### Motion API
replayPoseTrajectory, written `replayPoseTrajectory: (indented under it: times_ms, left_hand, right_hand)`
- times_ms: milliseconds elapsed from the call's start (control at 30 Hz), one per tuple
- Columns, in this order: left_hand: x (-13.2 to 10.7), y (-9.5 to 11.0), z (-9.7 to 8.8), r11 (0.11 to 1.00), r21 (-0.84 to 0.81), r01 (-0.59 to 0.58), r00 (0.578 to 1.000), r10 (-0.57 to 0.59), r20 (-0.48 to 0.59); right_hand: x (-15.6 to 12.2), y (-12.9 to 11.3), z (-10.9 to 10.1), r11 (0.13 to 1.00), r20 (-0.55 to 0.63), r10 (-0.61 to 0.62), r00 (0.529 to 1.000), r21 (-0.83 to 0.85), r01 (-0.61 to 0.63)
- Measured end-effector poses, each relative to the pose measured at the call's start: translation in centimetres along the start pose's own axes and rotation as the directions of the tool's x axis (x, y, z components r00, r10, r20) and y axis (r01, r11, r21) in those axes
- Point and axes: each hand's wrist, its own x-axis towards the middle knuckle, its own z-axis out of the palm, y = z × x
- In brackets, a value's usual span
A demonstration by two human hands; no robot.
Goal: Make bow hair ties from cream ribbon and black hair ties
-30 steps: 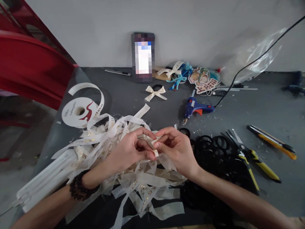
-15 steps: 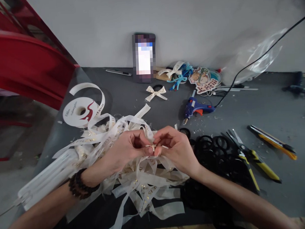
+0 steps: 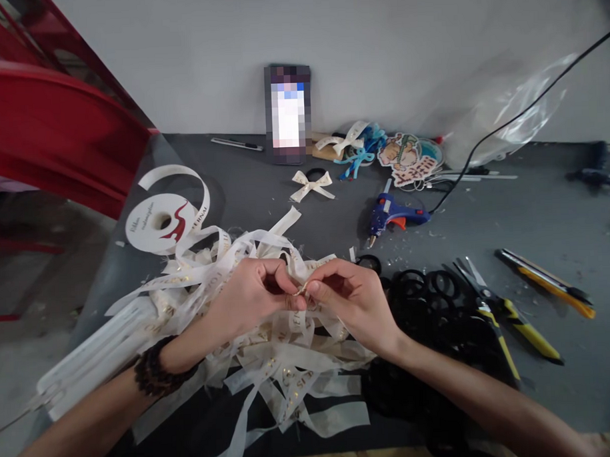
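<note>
Both hands meet over a heap of white ribbon (image 3: 284,369) printed with gold letters. My left hand (image 3: 262,290) pinches a folded piece of ribbon (image 3: 300,290) between thumb and fingers. From the other side my right hand (image 3: 350,297) pinches the same small piece with thumb and index finger; most of it is hidden by the fingertips. A ribbon spool (image 3: 159,222) stands at the left with its strip curling off. Beyond the hands lies a finished-looking bow (image 3: 312,185) on a black hair tie. Several black hair ties (image 3: 428,317) are piled right of my right hand.
A blue glue gun (image 3: 394,215), its black cord running up right, lies behind the hair ties. Yellow-handled scissors (image 3: 508,315) and a yellow cutter (image 3: 547,283) are at the right. A phone (image 3: 288,116) leans on the wall. A white power strip (image 3: 94,352) lies at left.
My right hand has turned slightly, its thumb now lying over the ribbon piece near the index fingertip. My left hand stays almost in place, still pinching.
</note>
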Motion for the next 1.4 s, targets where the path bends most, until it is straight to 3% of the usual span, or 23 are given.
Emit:
replayPoseTrajectory:
  times_ms: [133,333,500,600,800,1000,1100,1267,1400]
  left_hand:
    - [-0.6,-0.1,0.2,0.983,0.155,-0.098,0.993,0.107,-0.051]
    - [-0.9,0.3,0.2,0.941,0.274,-0.199,0.979,0.203,0.015]
    - [-0.2,0.3,-0.4,0.987,0.084,-0.14,0.978,0.125,0.166]
    - [-0.1,0.1,-0.6,0.996,-0.011,-0.09,0.975,0.09,0.202]
    - [-0.4,0.4,-0.5,0.983,0.136,-0.123,0.982,0.101,0.157]
    - [-0.5,1.0,-0.5,0.99,0.121,-0.073,0.972,0.044,0.231]
    - [-0.4,1.0,-0.7,0.982,0.147,-0.118,0.958,0.073,0.277]
    - [-1.0,1.4,-1.2,0.877,0.409,-0.25,0.953,0.148,0.266]
    - [-1.5,2.1,-1.0,0.691,0.591,-0.417,0.909,0.321,0.266]
  right_hand:
    - [-0.4,0.1,0.2,0.999,-0.035,-0.009,0.999,-0.049,0.008]
    - [-0.8,-0.1,0.3,0.999,-0.033,-0.018,0.999,-0.029,0.017]
    - [-1.1,-0.2,0.4,0.995,-0.014,0.063,0.998,0.081,-0.062]
    - [-1.0,-0.2,0.4,0.992,-0.014,0.074,0.997,0.1,-0.072]
    - [-1.3,0.1,0.3,0.998,-0.019,0.055,0.998,0.023,-0.055]
    - [-1.7,-0.1,0.2,0.998,0.028,0.066,0.997,-0.019,-0.065]
    - [-1.7,-0.1,0.2,0.991,0.068,0.13,0.989,-0.008,-0.13]
    - [-1.9,-0.1,0.6,0.989,0.09,0.147,0.985,0.011,-0.149]
    - [-1.8,0.1,0.7,0.993,0.048,0.115,0.992,-0.023,-0.114]
